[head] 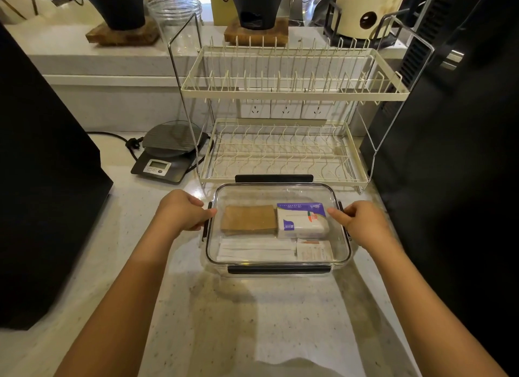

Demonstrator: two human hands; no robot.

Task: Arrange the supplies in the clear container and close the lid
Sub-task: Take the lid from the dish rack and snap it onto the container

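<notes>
Speckled pale countertop [252, 320], two-tier dish rack [283, 152] behind, kitchen scale [165, 154] rear left, clear container [278, 261] centre with lid [276, 192] on, brown napkins [248, 219], tissue pack [302, 219], paper packets [314, 250] inside, left hand [179, 211] gripping left edge, right hand [362, 222] gripping right edge.

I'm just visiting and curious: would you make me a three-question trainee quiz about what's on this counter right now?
1. True or false: the lid already sits on the clear container.
2. Which item lies beside the tissue pack in the far row? A) brown paper stack B) a spoon C) a cup
3. Where are the left hand and right hand?

Key: 1 true. 2 A. 3 At the container's left and right side latches, one hand per side.
</notes>
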